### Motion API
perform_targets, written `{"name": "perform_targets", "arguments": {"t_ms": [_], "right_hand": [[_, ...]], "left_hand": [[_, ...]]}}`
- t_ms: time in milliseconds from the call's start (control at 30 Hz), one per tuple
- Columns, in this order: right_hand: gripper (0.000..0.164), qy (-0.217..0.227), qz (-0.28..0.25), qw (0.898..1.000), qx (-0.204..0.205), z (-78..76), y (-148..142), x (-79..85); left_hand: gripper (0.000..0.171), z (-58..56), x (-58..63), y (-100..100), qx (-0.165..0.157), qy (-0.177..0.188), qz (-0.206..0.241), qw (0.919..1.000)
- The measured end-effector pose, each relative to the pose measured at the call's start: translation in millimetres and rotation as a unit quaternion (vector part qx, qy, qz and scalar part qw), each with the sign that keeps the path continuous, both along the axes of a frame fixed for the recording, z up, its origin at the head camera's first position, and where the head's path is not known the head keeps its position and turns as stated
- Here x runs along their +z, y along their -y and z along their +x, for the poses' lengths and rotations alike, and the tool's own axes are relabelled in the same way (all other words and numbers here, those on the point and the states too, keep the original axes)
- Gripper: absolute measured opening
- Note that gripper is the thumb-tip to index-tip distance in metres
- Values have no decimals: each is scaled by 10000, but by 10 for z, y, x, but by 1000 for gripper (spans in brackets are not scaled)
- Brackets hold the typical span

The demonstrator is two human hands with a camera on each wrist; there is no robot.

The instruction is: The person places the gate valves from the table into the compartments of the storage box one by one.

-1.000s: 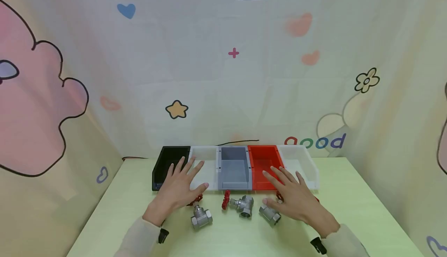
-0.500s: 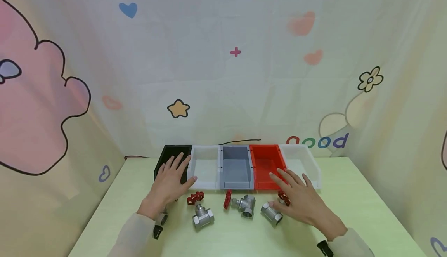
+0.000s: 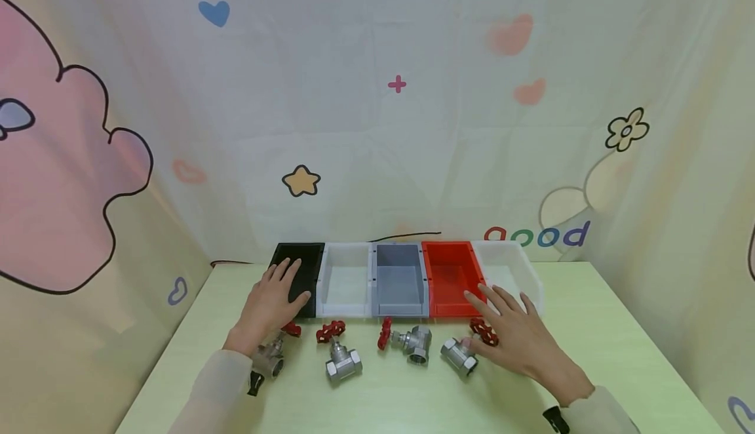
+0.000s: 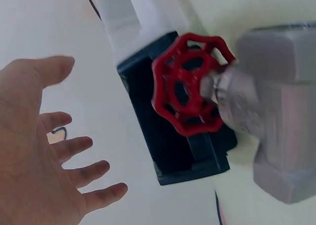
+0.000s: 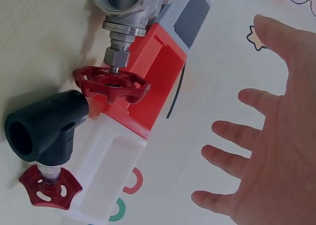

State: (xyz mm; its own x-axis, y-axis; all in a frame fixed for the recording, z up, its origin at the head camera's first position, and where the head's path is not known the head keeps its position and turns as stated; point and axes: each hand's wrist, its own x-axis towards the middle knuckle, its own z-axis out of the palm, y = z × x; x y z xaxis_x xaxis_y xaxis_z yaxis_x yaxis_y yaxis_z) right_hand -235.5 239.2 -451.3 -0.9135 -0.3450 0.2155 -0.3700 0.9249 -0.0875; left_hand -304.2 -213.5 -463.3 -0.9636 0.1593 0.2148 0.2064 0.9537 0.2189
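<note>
My left hand (image 3: 268,306) is held with fingers spread over the front of the black bin (image 3: 303,283). Below it lies a metal gate valve (image 3: 271,359) with a red handwheel, partly hidden by the hand in the head view. My right hand (image 3: 522,339), fingers apart, hovers near the red bin (image 3: 453,276) and the right white bin (image 3: 510,270). By its thumb is another metal valve (image 3: 457,357) with a red handwheel. A black valve (image 5: 47,126) with a red handwheel shows in the right wrist view; the right hand hides it in the head view. Both hands hold nothing.
Two more metal valves lie between the hands, one left of centre (image 3: 343,363) and one in the middle (image 3: 415,345). Behind them a white bin (image 3: 347,276) and a grey bin (image 3: 401,280) complete the row. A printed curtain (image 3: 377,158) hangs behind the table (image 3: 377,401).
My left hand has moved left, uncovering the red handwheels and part of the leftmost valve. My right hand has drifted slightly right, showing more of the valve by its thumb.
</note>
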Motion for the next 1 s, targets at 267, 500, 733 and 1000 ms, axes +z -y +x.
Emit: {"name": "perform_targets", "arguments": {"t_ms": [267, 500, 733, 1000], "right_hand": [[83, -19, -63, 10000, -65, 46, -84, -34], [81, 26, 59, 9999, -142, 66, -175, -94], [82, 72, 35, 9998, -164, 101, -233, -108], [83, 256, 121, 9991, -311, 95, -319, -193]], "left_hand": [[74, -141, -66, 162, 319, 132, 221, 9992], [73, -210, -121, 268, 477, 316, 352, 9977], [74, -265, -165, 303, 478, 633, 447, 9958], [70, -299, -170, 332, 542, 627, 697, 9941]]}}
